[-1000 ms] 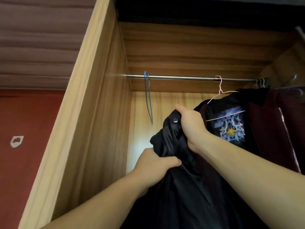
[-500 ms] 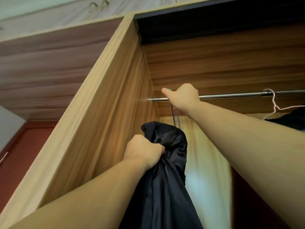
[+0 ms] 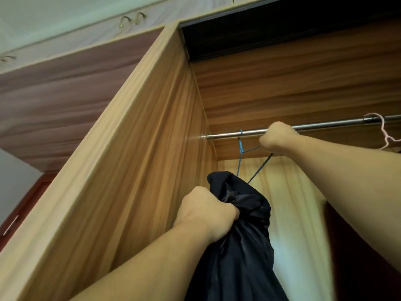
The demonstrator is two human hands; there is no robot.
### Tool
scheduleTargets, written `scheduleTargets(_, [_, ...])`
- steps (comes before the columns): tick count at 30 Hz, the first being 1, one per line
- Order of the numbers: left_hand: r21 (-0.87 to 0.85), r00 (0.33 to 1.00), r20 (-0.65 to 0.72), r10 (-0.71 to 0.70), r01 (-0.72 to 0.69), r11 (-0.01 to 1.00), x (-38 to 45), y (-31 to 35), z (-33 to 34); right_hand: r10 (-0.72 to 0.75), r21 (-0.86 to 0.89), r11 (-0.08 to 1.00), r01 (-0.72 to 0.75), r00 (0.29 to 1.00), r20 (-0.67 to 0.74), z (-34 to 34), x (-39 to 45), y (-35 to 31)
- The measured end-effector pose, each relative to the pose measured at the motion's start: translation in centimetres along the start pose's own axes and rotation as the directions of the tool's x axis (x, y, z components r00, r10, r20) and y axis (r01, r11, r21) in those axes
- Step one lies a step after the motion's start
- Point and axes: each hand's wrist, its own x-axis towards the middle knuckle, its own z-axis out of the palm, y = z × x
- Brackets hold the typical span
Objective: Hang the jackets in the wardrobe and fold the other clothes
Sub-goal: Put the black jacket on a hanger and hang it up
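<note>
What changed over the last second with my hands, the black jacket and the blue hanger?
The right hand let go of the black jacket, rose to the rail and took hold of the blue hanger, whose hook is on the rail. The left hand kept its grip on the jacket. The pink hanger stayed on the rail.

I'm looking up at pale upper cabinets [image 3: 65, 38] with brass handles [image 3: 132, 19], above dark wood panelling [image 3: 65, 101].

Both hands [image 3: 208, 210] fisted (arms raised)
</note>
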Motion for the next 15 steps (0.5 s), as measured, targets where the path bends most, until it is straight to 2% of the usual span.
scheduleTargets(6, [0.010, 0.999, 0.054, -0.005, 0.004, 1.000, -0.5, -0.2, 0.7, 0.091, 0.200, 0.977, -0.073, 0.993, -0.082, 1.7, 1.2, 1.1])
scheduleTargets(15, [0.037, 0.997, 0.071, -0.005, 0.002, 0.999, -1.3, -1.1, 0.7, 0.215, 0.255, 0.949, -0.184, 0.971, -0.100, 3.7, 2.6, 1.6])
